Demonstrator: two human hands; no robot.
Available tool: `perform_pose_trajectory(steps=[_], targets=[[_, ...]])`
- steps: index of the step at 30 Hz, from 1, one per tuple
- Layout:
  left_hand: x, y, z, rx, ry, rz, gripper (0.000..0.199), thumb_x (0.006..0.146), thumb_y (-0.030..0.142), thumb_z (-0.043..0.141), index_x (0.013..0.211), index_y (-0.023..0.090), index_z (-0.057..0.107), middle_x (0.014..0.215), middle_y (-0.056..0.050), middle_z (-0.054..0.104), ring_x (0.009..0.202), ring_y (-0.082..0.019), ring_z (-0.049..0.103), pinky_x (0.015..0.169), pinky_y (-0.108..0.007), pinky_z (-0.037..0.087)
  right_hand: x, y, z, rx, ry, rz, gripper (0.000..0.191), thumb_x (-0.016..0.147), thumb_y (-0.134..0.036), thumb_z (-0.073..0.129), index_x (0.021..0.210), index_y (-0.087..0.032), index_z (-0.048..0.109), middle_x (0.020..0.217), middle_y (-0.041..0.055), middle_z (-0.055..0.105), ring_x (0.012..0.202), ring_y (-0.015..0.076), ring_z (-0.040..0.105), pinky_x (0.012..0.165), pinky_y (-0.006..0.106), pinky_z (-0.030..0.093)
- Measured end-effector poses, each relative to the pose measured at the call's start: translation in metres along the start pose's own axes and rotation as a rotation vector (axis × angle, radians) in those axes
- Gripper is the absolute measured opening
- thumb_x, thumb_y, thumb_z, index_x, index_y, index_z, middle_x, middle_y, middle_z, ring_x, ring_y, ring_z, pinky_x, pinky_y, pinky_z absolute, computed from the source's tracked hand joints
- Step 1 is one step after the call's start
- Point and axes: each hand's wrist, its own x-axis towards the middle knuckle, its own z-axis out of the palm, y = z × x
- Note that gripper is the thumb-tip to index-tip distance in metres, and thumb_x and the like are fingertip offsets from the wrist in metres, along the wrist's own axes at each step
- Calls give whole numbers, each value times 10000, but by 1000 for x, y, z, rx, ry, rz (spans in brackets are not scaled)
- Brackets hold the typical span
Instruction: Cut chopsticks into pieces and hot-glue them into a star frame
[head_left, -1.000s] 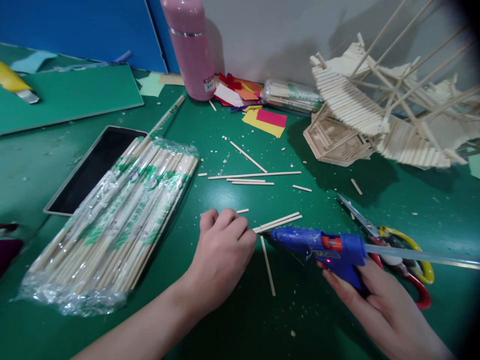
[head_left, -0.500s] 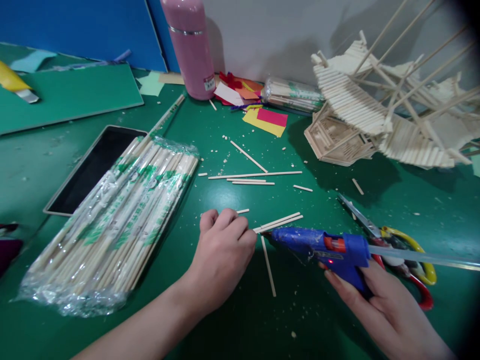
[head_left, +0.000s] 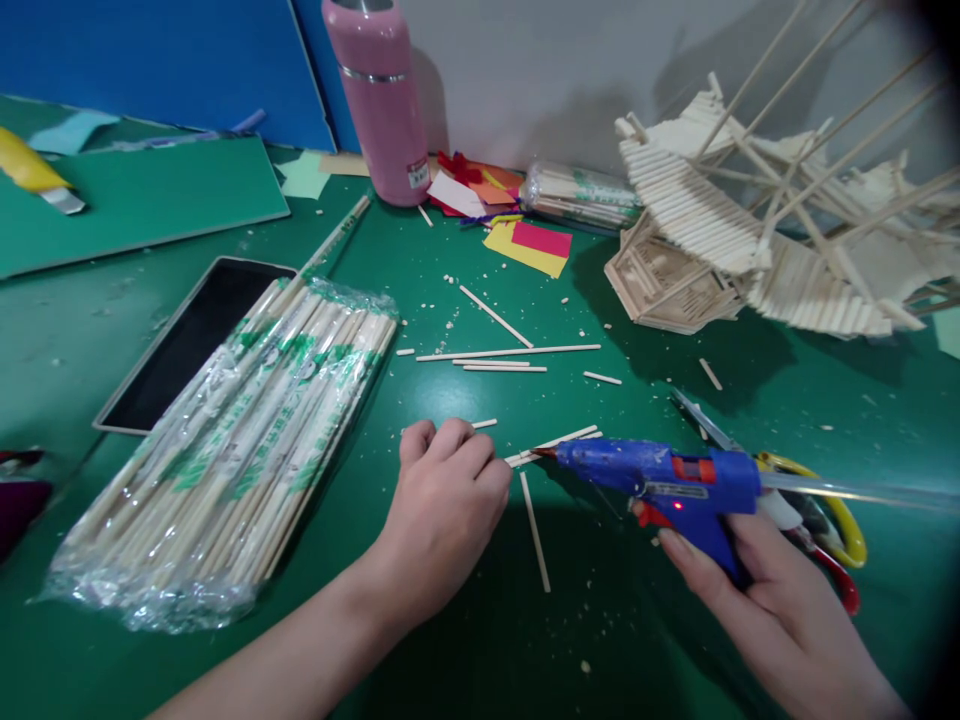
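My right hand [head_left: 787, 600] is wrapped round the handle of a blue hot glue gun [head_left: 660, 475] with a red trigger and a lit red light. A clear glue stick [head_left: 847, 488] runs out of its back. The gun's tip lies over a pair of thin wooden sticks [head_left: 574, 440]. My left hand [head_left: 450, 500] is closed at the near end of those sticks, its fingertips hidden under the knuckles. A single wooden stick [head_left: 535, 533] lies on the green table just right of my left hand.
Plastic-wrapped chopsticks [head_left: 247, 450] lie at left, partly over a dark tablet [head_left: 195, 340]. Scissors [head_left: 847, 530] rest behind the glue gun. At the back stand a pink bottle [head_left: 382, 110] and a wooden stick model [head_left: 690, 200]. Loose sticks [head_left: 510, 352] and crumbs lie mid-table.
My right hand has moved the glue gun slightly to the right, its tip sliding along the pair of sticks away from my left hand. My left hand has stayed in place.
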Motion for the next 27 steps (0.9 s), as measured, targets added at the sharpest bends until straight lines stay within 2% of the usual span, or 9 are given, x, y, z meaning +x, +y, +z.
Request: perform_pose_trajectory(steps=[4, 8, 11, 13, 17, 18, 22, 27], targets=[[-1, 1, 0, -1, -1, 2, 179, 782, 124, 459, 637, 172, 552, 671, -30, 573, 743, -195, 448, 709, -393, 287, -5, 8, -1, 105, 89, 66, 212, 772, -308, 538, 966, -223, 518, 665, -12, 616, 515, 135, 597, 441, 190, 508], [-1, 1, -2, -39, 39, -10, 194, 806, 148, 442, 668, 175, 576, 669, -31, 583, 746, -188, 455, 716, -386, 286, -10, 17, 0, 221, 139, 160, 268, 771, -318, 541, 1011, -213, 485, 680, 0, 632, 537, 145, 611, 478, 199, 526], [-3, 4, -5, -74, 81, -17, 176, 818, 167, 438, 738, 192, 594, 683, -20, 590, 766, -188, 454, 730, -390, 276, -12, 20, 0, 235, 163, 226, 259, 769, -356, 537, 973, -201, 500, 669, 3, 626, 532, 143, 600, 468, 199, 517], [-7, 8, -6, -84, 79, 27, 164, 817, 160, 439, 779, 208, 592, 692, -9, 584, 776, -184, 446, 745, -392, 268, -13, 20, 0, 242, 175, 242, 245, 765, -376, 536, 932, -200, 507, 652, -1, 615, 530, 140, 589, 458, 193, 505], [-19, 23, -2, -50, -43, 238, 177, 798, 203, 491, 962, 212, 558, 738, -10, 566, 794, -192, 442, 762, -411, 264, -15, 20, 0, 251, 193, 257, 233, 763, -388, 535, 899, -201, 504, 633, -7, 601, 530, 132, 580, 455, 182, 493], [-21, 27, -1, -34, -45, 247, 184, 799, 230, 497, 971, 203, 553, 743, -14, 560, 784, -193, 440, 756, -415, 265, -15, 20, 1, 254, 198, 257, 232, 766, -387, 532, 901, -201, 505, 633, -7, 600, 526, 132, 579, 454, 182, 492], [-25, 37, 3, 17, -38, 258, 202, 840, 307, 443, 906, 165, 571, 713, -18, 533, 725, -177, 421, 711, -395, 274, -15, 21, 2, 277, 195, 241, 210, 773, -364, 526, 907, -202, 515, 645, -1, 614, 520, 143, 590, 452, 194, 499], [-23, 37, 6, 0, -36, 239, 212, 852, 306, 426, 863, 151, 570, 728, -16, 525, 721, -171, 409, 685, -373, 289, -14, 23, 1, 279, 212, 234, 165, 756, -328, 552, 881, -224, 524, 652, -8, 645, 530, 158, 618, 471, 177, 509]])
